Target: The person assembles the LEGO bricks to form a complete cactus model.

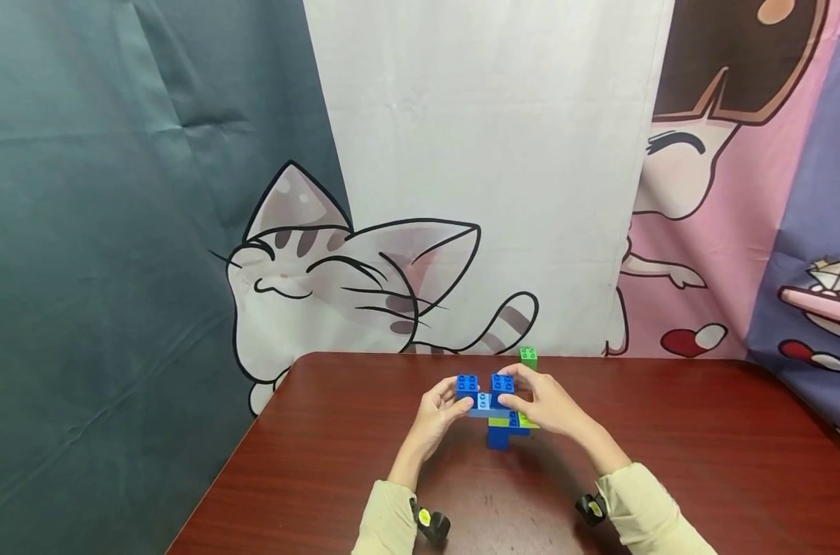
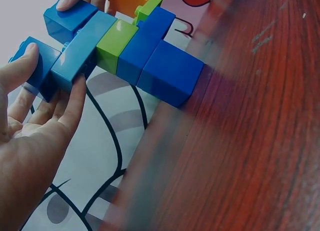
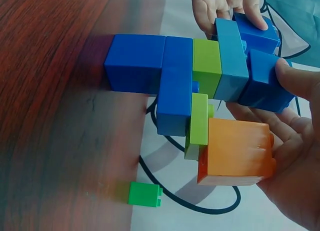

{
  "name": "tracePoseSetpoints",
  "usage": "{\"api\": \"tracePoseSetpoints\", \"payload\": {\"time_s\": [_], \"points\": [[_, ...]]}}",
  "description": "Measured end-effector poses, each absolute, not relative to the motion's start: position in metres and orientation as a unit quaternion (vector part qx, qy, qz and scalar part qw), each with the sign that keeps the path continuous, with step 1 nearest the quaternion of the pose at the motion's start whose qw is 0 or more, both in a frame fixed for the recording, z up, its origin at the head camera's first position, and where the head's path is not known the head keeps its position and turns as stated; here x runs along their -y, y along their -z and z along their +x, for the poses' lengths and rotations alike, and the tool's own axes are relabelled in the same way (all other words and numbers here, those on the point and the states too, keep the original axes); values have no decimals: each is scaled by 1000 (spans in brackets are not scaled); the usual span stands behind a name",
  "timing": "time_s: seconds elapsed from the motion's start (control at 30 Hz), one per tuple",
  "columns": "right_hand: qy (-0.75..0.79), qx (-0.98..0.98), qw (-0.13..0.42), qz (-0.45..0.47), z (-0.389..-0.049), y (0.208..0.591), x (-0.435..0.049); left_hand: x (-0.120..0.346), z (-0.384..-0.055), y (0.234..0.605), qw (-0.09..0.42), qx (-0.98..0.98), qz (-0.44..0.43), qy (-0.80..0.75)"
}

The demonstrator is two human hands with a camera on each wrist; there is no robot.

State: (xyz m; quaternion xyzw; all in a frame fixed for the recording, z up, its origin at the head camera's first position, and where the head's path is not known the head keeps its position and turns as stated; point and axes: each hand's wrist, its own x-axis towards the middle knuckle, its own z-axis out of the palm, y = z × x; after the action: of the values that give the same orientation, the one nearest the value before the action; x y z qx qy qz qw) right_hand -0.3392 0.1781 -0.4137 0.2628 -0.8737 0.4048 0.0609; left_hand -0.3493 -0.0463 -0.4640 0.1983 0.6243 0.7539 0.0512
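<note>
A toy building-block structure stands between my two hands on the table. My left hand (image 1: 430, 420) grips the left upper blue block (image 1: 467, 382), thumb on its near face. With its thumb at the front, my right hand (image 1: 548, 399) holds the right upper blue block (image 1: 503, 382). Both sit on a long light blue block (image 2: 85, 51). Beneath it come a lime block (image 2: 116, 45), a long blue block (image 3: 175, 86) and a lowest blue block (image 3: 135, 63). A thin lime block (image 3: 197, 126) and an orange block (image 3: 237, 148) form a side branch, the orange one hidden in the head view.
A loose bright green block (image 1: 528, 357) stands near the back edge of the brown wooden table (image 1: 309, 462), behind my right hand. A printed cloth backdrop (image 1: 503, 154) with a cartoon cat hangs right behind the table.
</note>
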Motion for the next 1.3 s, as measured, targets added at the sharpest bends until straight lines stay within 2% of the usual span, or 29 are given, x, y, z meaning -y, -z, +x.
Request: {"api": "tracePoseSetpoints", "payload": {"time_s": [0.47,1.3], "points": [[-381,883,100,254,-335,420,-172,49,-355,462,60,-650,196,-732],[-346,912,72,207,-336,406,-169,49,-352,462,57,-630,200,-748]]}}
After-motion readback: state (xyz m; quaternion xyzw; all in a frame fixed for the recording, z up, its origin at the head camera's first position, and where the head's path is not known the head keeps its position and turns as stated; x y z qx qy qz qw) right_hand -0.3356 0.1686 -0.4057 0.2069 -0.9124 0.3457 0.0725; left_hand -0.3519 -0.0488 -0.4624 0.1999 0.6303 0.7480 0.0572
